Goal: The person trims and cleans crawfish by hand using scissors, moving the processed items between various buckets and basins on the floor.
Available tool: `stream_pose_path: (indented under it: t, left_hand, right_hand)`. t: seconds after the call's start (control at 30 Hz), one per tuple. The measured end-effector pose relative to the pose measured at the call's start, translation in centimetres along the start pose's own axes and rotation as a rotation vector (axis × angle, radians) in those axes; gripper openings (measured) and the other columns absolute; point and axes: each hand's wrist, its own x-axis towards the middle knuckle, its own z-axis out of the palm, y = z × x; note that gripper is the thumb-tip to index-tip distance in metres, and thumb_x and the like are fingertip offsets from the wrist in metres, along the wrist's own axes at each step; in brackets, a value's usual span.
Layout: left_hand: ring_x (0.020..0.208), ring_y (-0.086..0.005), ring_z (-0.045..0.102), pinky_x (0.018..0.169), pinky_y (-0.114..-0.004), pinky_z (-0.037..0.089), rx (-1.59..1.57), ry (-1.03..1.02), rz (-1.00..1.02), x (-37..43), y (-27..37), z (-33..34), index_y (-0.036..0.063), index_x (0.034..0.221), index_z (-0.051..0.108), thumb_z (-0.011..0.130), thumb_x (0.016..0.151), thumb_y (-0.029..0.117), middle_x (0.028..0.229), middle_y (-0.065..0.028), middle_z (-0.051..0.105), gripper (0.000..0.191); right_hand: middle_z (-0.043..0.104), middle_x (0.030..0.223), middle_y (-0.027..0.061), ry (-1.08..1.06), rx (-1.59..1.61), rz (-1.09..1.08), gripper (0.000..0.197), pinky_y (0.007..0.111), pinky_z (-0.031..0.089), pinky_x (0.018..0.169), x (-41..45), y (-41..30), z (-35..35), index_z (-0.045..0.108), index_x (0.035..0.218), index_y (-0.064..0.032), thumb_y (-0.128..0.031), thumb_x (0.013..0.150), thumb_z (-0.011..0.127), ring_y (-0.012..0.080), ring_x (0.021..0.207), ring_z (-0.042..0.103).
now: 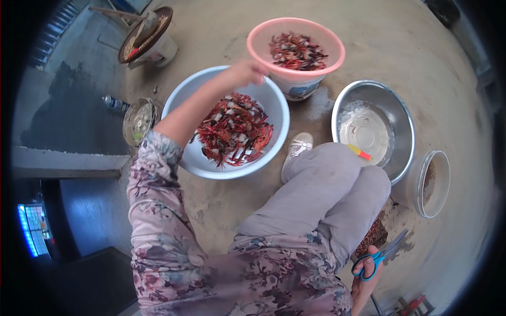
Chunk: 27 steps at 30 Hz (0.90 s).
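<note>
My left hand (250, 72) is over the far right rim of a pale blue plastic basin (189, 89), close to a pink colander (336, 47). Motion blur hides its fingers, and whether they hold anything is unclear. A heap of red crayfish pieces with white bits (235, 130) lies in the basin. More cut crayfish (298, 51) fill the bottom of the pink colander, which rests on a white bucket (298, 90). At the lower right, my right hand (365, 276) grips scissors with blue handles (378, 258), blades pointing up and outward.
A steel basin (401, 118) holding some water stands by my knees, with a yellow-and-red handled tool (360, 152) near its edge. Beyond it is a clear plastic bucket (421, 185). Reddish scraps (369, 239) sit beside my leg. A spray can (115, 102) and a wire-edged basket (138, 122) are left.
</note>
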Motion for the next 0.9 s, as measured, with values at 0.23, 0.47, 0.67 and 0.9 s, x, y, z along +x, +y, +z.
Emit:
stream_pose_path:
  t: [0.23, 0.47, 0.67, 0.9]
  left_hand:
    - [0.074, -0.0255, 0.061, 0.069, -0.034, 0.047, 0.725, -0.243, -0.062, -6.2, -7.0, 4.7, 0.0046, 0.081, 0.064, 0.062, 0.067, 0.006, 0.078, -0.0117, 0.063, 0.014]
    - [0.076, -0.0267, 0.062, 0.065, -0.038, 0.047, 1.124, -0.412, 0.144, -6.0, -7.0, 6.0, 0.0073, 0.091, 0.059, 0.063, 0.071, 0.028, 0.081, -0.012, 0.063, 0.029]
    - [0.088, -0.0265, 0.06, 0.076, -0.042, 0.042, 1.023, -0.374, -0.108, -6.3, -5.7, 8.6, 0.0071, 0.105, 0.053, 0.064, 0.07, 0.041, 0.091, -0.0115, 0.063, 0.05]
    - [0.071, -0.0237, 0.058, 0.061, -0.035, 0.044, 0.502, -0.339, -0.076, -6.4, -6.0, 5.9, 0.0063, 0.077, 0.054, 0.07, 0.051, 0.0, 0.072, -0.0078, 0.059, 0.032]
  right_hand:
    - [0.053, 0.057, 0.0057, -0.07, -0.015, -0.032, 0.043, 0.021, 0.041, 0.039, 3.0, -2.0, 3.1, 0.046, 0.106, 0.0036, -0.013, 0.072, 0.066, 0.0124, 0.046, 0.052]
    - [0.053, 0.059, 0.0064, -0.148, -0.038, -0.008, 0.042, 0.022, 0.041, 0.039, 2.8, -1.7, 4.4, 0.046, 0.106, 0.0036, -0.013, 0.072, 0.066, 0.0132, 0.047, 0.052]
    - [0.054, 0.058, 0.005, -0.131, -0.051, -0.004, 0.039, 0.02, 0.04, 0.041, 1.9, -1.2, 4.3, 0.047, 0.107, 0.0015, -0.017, 0.076, 0.063, 0.0113, 0.046, 0.049]
    - [0.053, 0.058, 0.0041, -0.129, -0.042, -0.017, 0.039, 0.019, 0.04, 0.041, 2.1, -0.5, 3.0, 0.047, 0.107, 0.0015, -0.018, 0.077, 0.063, 0.0109, 0.045, 0.049]
